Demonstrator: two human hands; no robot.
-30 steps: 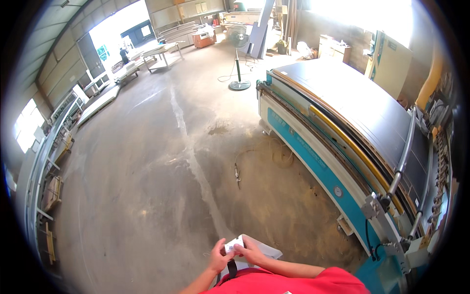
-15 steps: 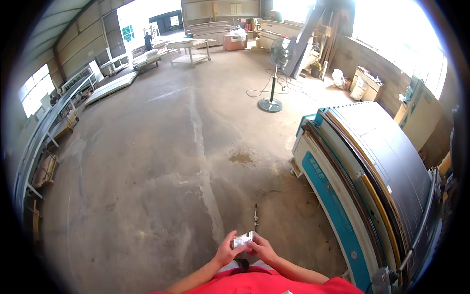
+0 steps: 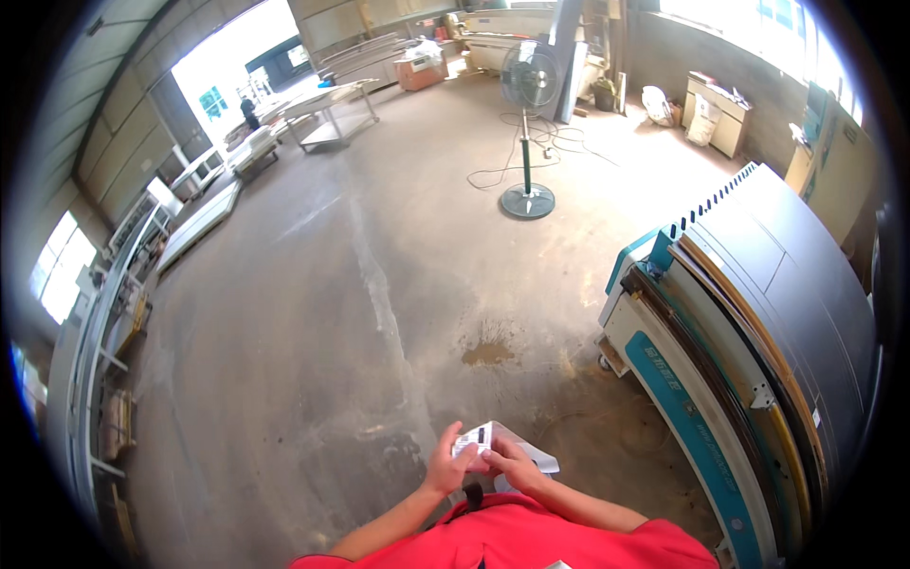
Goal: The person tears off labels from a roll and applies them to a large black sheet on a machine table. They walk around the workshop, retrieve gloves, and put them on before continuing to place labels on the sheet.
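Observation:
In front of my red shirt, both hands hold a small white printed label (image 3: 474, 440) with dark marks on it. My left hand (image 3: 445, 468) grips its left side, the thumb lying across its lower edge and the fingers behind it. My right hand (image 3: 513, 467) pinches its lower right side. A thin, pale, partly see-through sheet (image 3: 544, 462) sticks out behind and beyond the right hand; whether it is joined to the label I cannot tell.
To my right stands a white and teal machine (image 3: 664, 379) with a dark panel (image 3: 796, 256) on top. A pedestal fan (image 3: 529, 142) with a loose cable on the floor is ahead. A metal roller rack (image 3: 85, 351) runs along the left. A wet patch (image 3: 488, 353) marks the floor.
My view has turned and tilted slightly. The label is raised and tipped more upright in my hands, and the pale sheet now shows beyond my right hand.

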